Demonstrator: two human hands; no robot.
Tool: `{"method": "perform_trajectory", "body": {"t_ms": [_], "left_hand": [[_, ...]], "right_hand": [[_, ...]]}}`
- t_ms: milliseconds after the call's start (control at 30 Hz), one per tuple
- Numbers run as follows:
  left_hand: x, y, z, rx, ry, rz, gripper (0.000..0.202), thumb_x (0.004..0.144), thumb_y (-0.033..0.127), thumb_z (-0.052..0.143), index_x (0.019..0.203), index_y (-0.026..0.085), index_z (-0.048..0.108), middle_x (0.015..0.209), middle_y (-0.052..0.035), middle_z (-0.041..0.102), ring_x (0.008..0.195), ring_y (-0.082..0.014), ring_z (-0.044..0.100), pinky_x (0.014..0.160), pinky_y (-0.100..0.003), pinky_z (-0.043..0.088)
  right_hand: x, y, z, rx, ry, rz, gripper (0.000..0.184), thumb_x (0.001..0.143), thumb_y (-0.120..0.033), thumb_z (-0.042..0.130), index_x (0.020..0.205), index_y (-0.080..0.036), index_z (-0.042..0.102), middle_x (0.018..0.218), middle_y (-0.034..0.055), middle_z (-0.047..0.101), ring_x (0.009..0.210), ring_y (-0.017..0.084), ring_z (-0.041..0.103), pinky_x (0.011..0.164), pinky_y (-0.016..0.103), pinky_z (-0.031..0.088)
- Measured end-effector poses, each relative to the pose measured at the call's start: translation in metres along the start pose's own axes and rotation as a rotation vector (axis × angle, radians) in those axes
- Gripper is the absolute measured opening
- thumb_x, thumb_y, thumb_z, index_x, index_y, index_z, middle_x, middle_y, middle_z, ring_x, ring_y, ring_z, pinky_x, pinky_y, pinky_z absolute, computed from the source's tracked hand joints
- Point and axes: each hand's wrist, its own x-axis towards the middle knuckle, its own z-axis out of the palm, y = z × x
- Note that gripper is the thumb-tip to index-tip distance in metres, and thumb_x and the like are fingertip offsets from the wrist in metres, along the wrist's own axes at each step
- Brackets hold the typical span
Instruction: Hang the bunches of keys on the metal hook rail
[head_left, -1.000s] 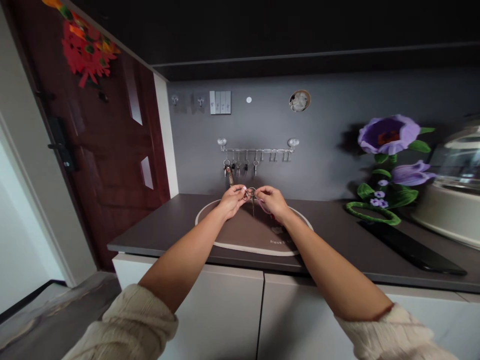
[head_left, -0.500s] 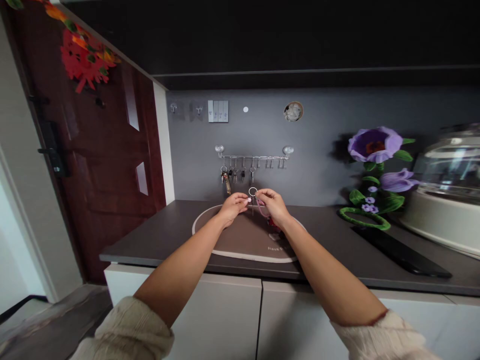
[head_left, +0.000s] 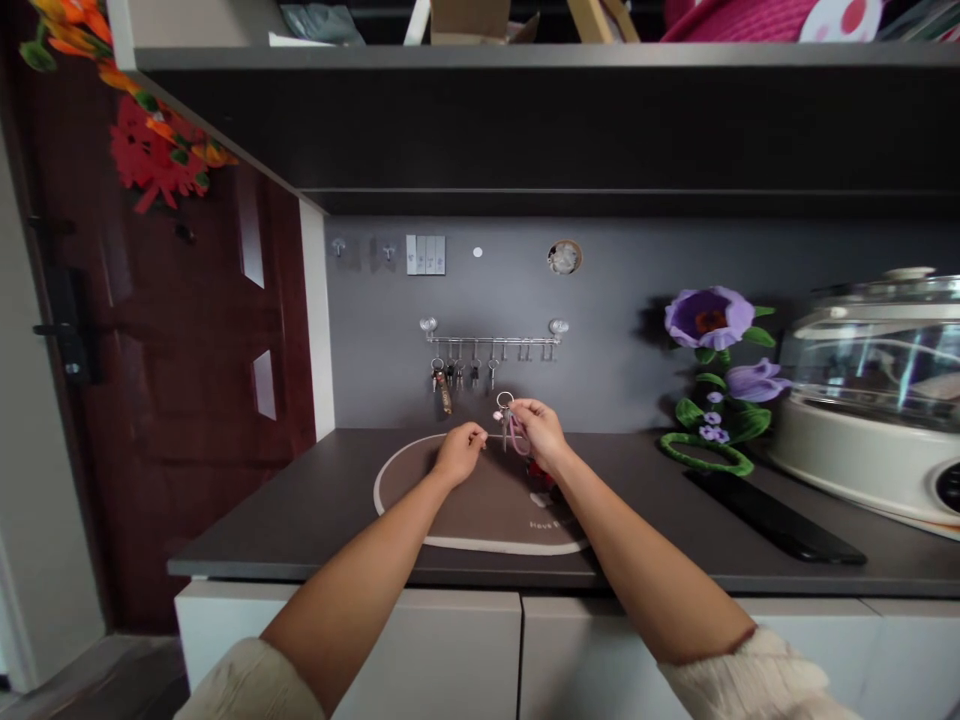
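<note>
Over the brown mat (head_left: 465, 500) on the counter (head_left: 277, 500), the left hand (head_left: 457, 455) is held with its fingers curled; whether anything is pinched there cannot be told. Just beyond its fingertips, a bunch of keys (head_left: 506, 415) is clamped between the thumb and fingers of the right hand (head_left: 541, 432), with its ring (head_left: 505, 392) uppermost and a pink loop (head_left: 516, 440) hung below. For a steady hold, the bunch is best gripped lightly, the ring left uncovered and the loop clear of the keys. Farther back, other keys (head_left: 475, 374) are hung from a wall rail (head_left: 491, 341).
</note>
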Motion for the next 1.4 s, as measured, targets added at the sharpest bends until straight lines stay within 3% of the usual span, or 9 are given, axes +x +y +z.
{"method": "perform_trajectory", "body": {"t_ms": [200,467,767,1100,1400], "left_hand": [[-0.001,0.000,0.003,0.076,-0.021,-0.040,0.017,0.074,0.024,0.043,0.067,0.015,0.055,0.062,-0.0014,0.058,0.057,-0.0110,0.051,0.057,-0.022,0.037],[0.001,-0.007,0.006,0.099,-0.044,-0.063,0.017,0.074,0.024,0.044,0.067,0.015,0.056,0.062,-0.0019,0.058,0.057,-0.0103,0.050,0.056,-0.021,0.036],[0.001,-0.006,0.007,0.129,-0.057,-0.067,0.018,0.074,0.025,0.042,0.065,0.015,0.054,0.062,-0.0025,0.058,0.057,-0.0109,0.050,0.058,-0.023,0.036],[0.002,-0.005,0.007,0.183,-0.060,-0.070,0.018,0.075,0.024,0.042,0.066,0.015,0.055,0.064,-0.0024,0.059,0.059,-0.0104,0.050,0.059,-0.022,0.037],[0.002,-0.004,0.006,0.191,-0.058,-0.084,0.018,0.075,0.023,0.043,0.068,0.014,0.057,0.064,-0.0025,0.060,0.058,-0.0098,0.050,0.058,-0.022,0.037]], "right_hand": [[0.016,-0.014,0.003,0.005,0.102,0.031,0.014,0.060,-0.026,0.059,0.068,-0.016,0.055,0.055,-0.0005,0.056,0.048,0.009,0.051,0.050,0.021,0.043],[0.058,-0.028,0.012,0.020,0.171,0.025,0.002,0.065,-0.016,0.053,0.065,-0.016,0.052,0.045,-0.0032,0.049,0.039,0.008,0.043,0.042,0.021,0.039],[0.092,-0.032,0.023,-0.060,0.294,0.058,0.007,0.065,-0.010,0.050,0.060,-0.015,0.050,0.040,-0.0040,0.043,0.037,0.008,0.041,0.040,0.021,0.038],[0.106,-0.021,0.024,-0.076,0.389,0.176,0.013,0.067,-0.009,0.053,0.058,-0.015,0.046,0.037,-0.0049,0.041,0.035,0.008,0.042,0.037,0.021,0.041],[0.106,-0.010,0.023,-0.091,0.338,0.185,0.015,0.069,-0.007,0.051,0.057,-0.015,0.047,0.036,-0.0052,0.040,0.034,0.007,0.041,0.038,0.020,0.042]]}}
